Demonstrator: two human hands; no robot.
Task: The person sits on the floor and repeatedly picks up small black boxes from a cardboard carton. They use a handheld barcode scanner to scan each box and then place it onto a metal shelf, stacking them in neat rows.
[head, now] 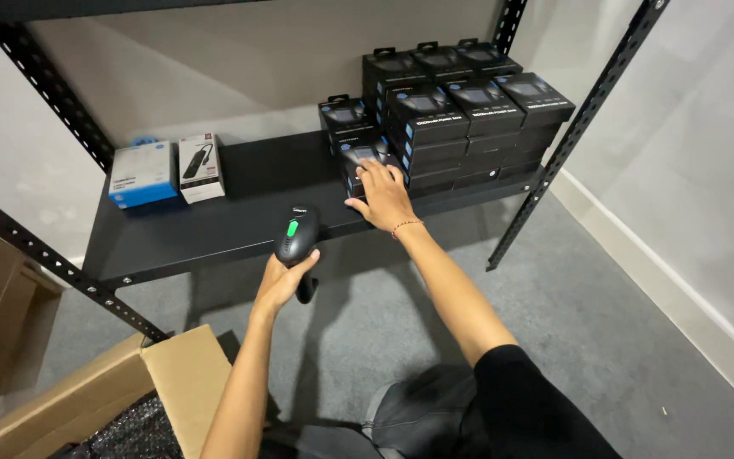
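Note:
My left hand (286, 280) grips a black handheld scanner (296, 238) with a green button, held just in front of the low black shelf (214, 225). My right hand (381, 197) rests flat on top of a small black box (358, 161) at the shelf's front edge. That box sits at the near left side of a stack of several matching black boxes (460, 119) piled at the shelf's right end.
A blue and white box (142, 172) and a white box (200, 167) lie on the shelf's left part. Black perforated uprights (571, 140) frame the shelf. An open cardboard carton (146, 382) with bubble wrap stands lower left on grey carpet.

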